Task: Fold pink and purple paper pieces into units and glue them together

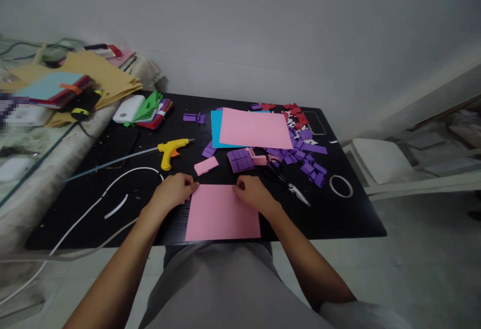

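A pink sheet of paper (pixel 223 214) lies flat at the front edge of the black table. My left hand (pixel 176 190) pinches its far left corner. Along the same far edge, further right, my right hand (pixel 253 192) has its fingers closed on the paper. Just beyond the sheet are a small folded pink piece (pixel 206 166) and a purple folded paper piece (pixel 240 160). Black-handled scissors (pixel 299 194) lie to the right of my right hand, blades pointing toward me. A yellow glue gun (pixel 170 151) rests beyond my left hand, a glue stick in its back.
Another pink sheet (pixel 255 128) covers a blue sheet (pixel 215 131) at the back. Purple scraps (pixel 314 174) and red scraps (pixel 296 113) litter the right. A tape ring (pixel 341 186) lies near the right edge. A white cable (pixel 101 199) crosses the left, below green folded pieces (pixel 149 107).
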The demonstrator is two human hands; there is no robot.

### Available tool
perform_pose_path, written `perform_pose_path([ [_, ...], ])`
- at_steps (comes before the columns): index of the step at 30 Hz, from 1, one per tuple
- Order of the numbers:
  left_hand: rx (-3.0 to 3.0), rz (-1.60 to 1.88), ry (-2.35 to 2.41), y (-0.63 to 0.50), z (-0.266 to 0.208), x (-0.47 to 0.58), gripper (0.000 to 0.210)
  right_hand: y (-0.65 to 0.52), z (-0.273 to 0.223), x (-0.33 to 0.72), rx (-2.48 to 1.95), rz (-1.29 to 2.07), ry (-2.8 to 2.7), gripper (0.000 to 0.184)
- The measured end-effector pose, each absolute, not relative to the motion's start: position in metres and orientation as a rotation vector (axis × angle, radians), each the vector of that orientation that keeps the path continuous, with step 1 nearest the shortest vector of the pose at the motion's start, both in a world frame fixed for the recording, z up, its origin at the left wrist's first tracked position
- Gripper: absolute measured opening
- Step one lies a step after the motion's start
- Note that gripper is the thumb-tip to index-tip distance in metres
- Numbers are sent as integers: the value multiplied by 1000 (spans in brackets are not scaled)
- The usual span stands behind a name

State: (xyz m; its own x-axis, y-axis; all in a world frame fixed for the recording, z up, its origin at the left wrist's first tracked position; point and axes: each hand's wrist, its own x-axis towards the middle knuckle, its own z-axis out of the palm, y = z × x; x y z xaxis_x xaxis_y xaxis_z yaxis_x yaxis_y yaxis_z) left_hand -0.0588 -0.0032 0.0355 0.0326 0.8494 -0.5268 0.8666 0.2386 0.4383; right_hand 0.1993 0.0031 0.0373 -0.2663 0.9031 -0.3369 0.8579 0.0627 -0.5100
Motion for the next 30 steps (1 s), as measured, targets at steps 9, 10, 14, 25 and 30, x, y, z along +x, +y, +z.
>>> perform_pose_path([
  [9,1532,21,1769,-3,33,-73,32,7,33,201,-1865,996,-2267,15],
  [10,1528,25,1774,-4,33,-75,32,7,33,202,-1863,998,-2274,15],
  [14,1532,54,1783,-6,32,-80,31,5,37,197,-1863,973,-2303,15],
  [25,1508,369,1696,-17,36,-77,39,1,47,133,-1742,938,-2475,21],
  [30,1069,957,1153,-36,44,-60,46,-2,44,132,-1769,893,-2529,25],
])
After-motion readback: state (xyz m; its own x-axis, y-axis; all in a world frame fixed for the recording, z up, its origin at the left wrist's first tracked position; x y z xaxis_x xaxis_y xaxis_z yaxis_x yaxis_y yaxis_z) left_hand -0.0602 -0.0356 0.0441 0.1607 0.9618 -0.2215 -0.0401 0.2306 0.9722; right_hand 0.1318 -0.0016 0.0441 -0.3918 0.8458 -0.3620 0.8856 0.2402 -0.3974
